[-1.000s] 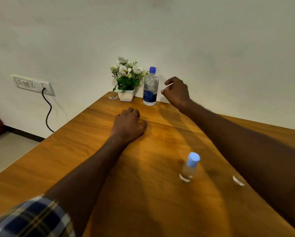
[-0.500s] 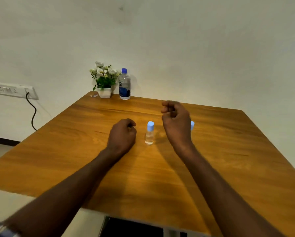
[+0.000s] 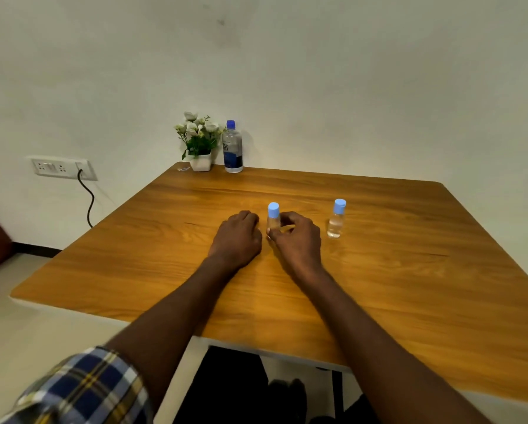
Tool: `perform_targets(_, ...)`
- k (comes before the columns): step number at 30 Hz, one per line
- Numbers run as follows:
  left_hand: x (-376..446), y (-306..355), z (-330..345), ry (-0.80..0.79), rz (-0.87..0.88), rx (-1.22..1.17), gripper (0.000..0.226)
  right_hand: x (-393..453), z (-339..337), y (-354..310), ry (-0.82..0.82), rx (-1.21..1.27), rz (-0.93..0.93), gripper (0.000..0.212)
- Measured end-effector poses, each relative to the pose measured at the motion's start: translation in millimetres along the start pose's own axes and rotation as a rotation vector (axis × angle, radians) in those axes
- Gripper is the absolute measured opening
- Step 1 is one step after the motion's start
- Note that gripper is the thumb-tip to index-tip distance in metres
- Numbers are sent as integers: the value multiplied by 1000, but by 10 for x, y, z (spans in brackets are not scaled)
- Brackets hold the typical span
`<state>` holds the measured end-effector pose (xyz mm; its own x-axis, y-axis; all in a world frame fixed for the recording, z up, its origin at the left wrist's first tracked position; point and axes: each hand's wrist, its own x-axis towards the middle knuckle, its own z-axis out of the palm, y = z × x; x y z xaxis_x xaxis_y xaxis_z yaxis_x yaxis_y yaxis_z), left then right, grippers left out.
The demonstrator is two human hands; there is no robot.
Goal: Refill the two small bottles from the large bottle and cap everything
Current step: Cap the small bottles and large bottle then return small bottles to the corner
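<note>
Stage: start, nothing uncapped or poured | right hand [image 3: 297, 240] fingers [image 3: 273, 232] clamped on near small bottle [image 3: 273, 218] mid-desk [image 3: 409, 270] | left hand [image 3: 236, 237] curled, empty, beside it | second small bottle [image 3: 336, 218] capped, right | large bottle [image 3: 232, 147] capped, far edge.

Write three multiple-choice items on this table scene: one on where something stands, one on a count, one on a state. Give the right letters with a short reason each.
1. Where does the large bottle stand?
A. at the table's far edge beside the flower pot
B. between the hands
C. on the floor

2. How many small bottles are on the table?
A. one
B. two
C. four

3. What is the state of the small bottle at the right hand?
A. lying down, open
B. upright, capped
C. tipped, pouring

Answers: 1 A, it stands right of the pot near the wall. 2 B, one by the right hand, the other small bottle alone further right. 3 B, its blue cap is on and it stands upright.
</note>
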<state>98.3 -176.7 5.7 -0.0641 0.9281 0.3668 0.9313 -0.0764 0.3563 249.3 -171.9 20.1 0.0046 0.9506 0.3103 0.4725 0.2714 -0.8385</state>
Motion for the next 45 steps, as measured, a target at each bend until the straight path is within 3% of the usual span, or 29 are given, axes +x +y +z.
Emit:
perform_targets(3, -45, 85, -57, 59, 20, -30, 31, -57, -199, -42, 37, 108, -13, 39)
perform_targets(6, -154, 391, -117, 221, 90, -137, 28, -94, -596, -104, 142, 166, -67, 38)
perform_targets(11, -190, 1423, 3, 357, 437, -304, 22, -104, -1561, -148, 354, 205, -171, 32)
perform_targets(19, 383, 2537, 623, -3, 358, -294, 41, 295, -2723, 451, 481, 26, -97, 28)
perform_targets(28, 1198, 2911, 1405, -279, 181, -131, 48, 1121, -2918, 1507, 399, -57, 126, 28)
perform_targets(32, 1591, 2895, 1762, -261, 183, -78, 45, 1635, -2930, 1922, 347, -53, 228, 23)
perform_targets(45, 2216, 2854, 2091, -150, 199, -78, 21, 2866, -2556, 2490, 385, -196, 206, 30)
